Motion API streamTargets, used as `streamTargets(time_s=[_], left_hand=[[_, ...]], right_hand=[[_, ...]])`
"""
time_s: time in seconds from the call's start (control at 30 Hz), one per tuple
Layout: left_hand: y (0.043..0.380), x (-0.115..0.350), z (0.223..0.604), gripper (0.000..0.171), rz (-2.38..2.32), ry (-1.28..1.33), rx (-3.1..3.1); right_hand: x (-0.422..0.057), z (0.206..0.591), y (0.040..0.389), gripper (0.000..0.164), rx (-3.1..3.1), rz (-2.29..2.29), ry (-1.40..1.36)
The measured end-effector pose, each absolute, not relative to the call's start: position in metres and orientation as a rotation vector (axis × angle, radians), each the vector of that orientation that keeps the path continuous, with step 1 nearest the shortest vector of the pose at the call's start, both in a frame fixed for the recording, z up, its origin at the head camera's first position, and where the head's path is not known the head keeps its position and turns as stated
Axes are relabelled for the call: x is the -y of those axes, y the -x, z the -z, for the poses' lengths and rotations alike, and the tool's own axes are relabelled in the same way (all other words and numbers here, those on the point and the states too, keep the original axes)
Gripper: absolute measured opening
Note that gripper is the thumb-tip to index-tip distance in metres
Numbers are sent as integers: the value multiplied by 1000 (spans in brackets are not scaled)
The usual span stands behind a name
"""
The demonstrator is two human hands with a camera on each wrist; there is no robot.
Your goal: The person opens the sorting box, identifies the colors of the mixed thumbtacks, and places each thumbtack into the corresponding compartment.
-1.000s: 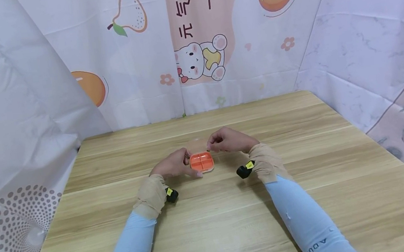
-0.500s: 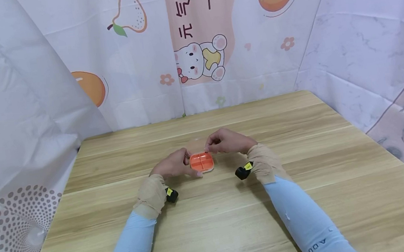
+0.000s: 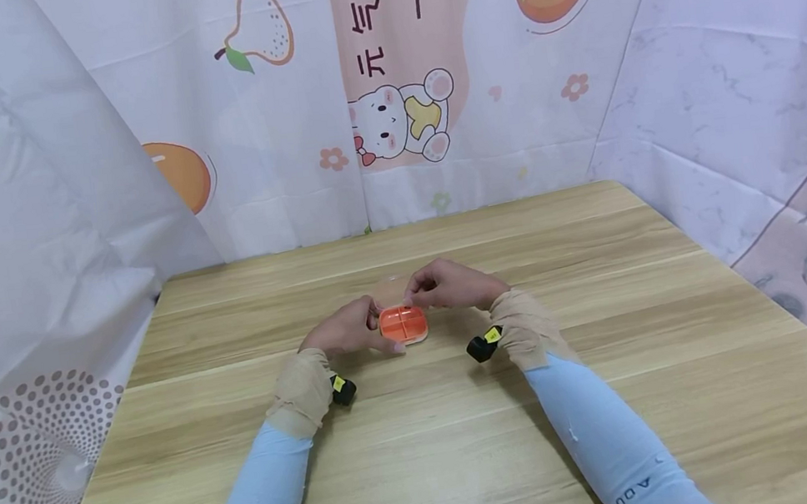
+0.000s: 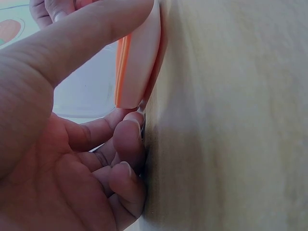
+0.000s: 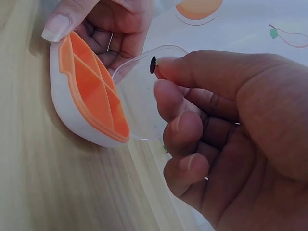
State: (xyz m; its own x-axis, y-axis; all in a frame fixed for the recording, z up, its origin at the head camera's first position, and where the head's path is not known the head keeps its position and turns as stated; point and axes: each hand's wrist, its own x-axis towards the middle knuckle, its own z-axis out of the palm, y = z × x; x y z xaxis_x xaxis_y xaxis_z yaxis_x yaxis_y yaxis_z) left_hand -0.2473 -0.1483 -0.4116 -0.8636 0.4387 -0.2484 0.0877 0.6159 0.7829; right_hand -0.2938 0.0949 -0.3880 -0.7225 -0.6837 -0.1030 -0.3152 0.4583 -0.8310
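A small pill box [image 3: 404, 334], white outside with an orange divided tray, sits open on the table in the middle of the head view. Its clear lid [image 5: 144, 110] is swung back on the far side. My left hand [image 3: 343, 329] holds the box from the left, thumb along the near side and fingers at the far side. Just above the box's far right corner is my right hand [image 3: 456, 284]. Between its thumb and index finger it pinches a small black disc [image 5: 153, 65], seen edge-on in the right wrist view. The visible orange compartments hold nothing.
The wood-grain table [image 3: 430, 467] extends around both arms. Behind it hangs a white curtain [image 3: 275, 192] with fruit and cartoon prints, and further sheets hang at the left and right. A black wrist camera [image 3: 485, 345] projects below the right wrist.
My right hand has moved slightly left, bringing the black disc from beside the box to over its far right corner. The left hand and pill box have stayed in place.
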Motion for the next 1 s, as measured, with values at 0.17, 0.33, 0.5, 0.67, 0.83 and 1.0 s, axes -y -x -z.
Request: streamTargets(time_s=[0.17, 0.33, 0.5, 0.67, 0.83, 1.0], left_hand=[[248, 149, 413, 60, -1142, -422, -2423], [249, 148, 414, 59, -1127, -447, -2441], [247, 148, 413, 62, -1131, -432, -2447], [247, 149, 414, 62, -1117, -429, -2461], [248, 149, 414, 61, -1097, -436, -2471], [247, 149, 413, 61, -1087, -434, -2483]], right_hand=[[-92, 388, 293, 14, -2273, 1175, 836], [-90, 389, 292, 11, -2260, 1170, 850], [-87, 390, 290, 11, -2235, 1186, 867], [-84, 392, 288, 10, -2212, 1199, 878], [-80, 397, 289, 9, -2194, 1188, 922], [-77, 399, 290, 9, -2202, 1148, 952]])
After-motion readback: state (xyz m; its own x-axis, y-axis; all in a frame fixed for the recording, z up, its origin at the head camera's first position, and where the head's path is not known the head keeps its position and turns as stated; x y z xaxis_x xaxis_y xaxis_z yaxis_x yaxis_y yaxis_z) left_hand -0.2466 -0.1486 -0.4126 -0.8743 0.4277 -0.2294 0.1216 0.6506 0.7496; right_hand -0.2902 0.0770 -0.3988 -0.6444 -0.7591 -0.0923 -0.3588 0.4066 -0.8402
